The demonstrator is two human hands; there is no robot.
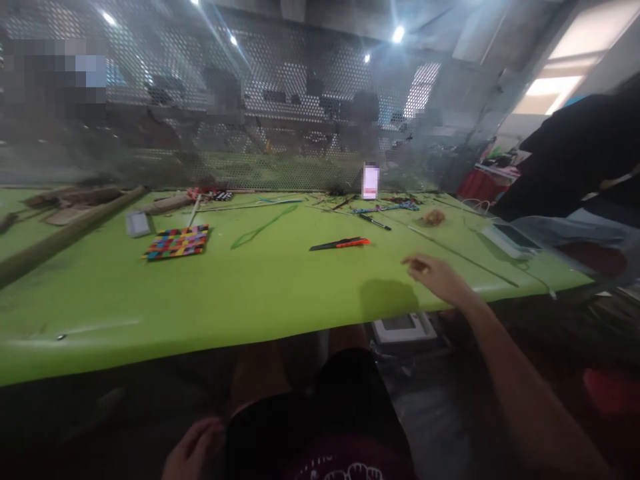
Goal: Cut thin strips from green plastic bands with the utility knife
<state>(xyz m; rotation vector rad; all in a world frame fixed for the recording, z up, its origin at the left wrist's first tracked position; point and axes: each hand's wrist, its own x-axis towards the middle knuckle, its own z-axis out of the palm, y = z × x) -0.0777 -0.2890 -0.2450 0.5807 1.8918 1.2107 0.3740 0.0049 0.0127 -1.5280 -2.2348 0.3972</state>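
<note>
The orange-and-black cutter (pixel 340 244) lay on the table (pixel 270 293), left of your right hand (pixel 437 275) and slightly farther off, not touching its fingers. Those fingers were loosely bent above the surface; whether they pinched anything could not be told. Your left hand (pixel 195 447) was low beside your lap, its grip unclear. Beyond the cutter lay a black pen (pixel 375 222), and leftward a green strip (pixel 265 227) and a multicoloured woven piece (pixel 177 242). A perforated screen (pixel 290 140) stood behind; a dark-clothed person (pixel 590 153) was at your right.
</note>
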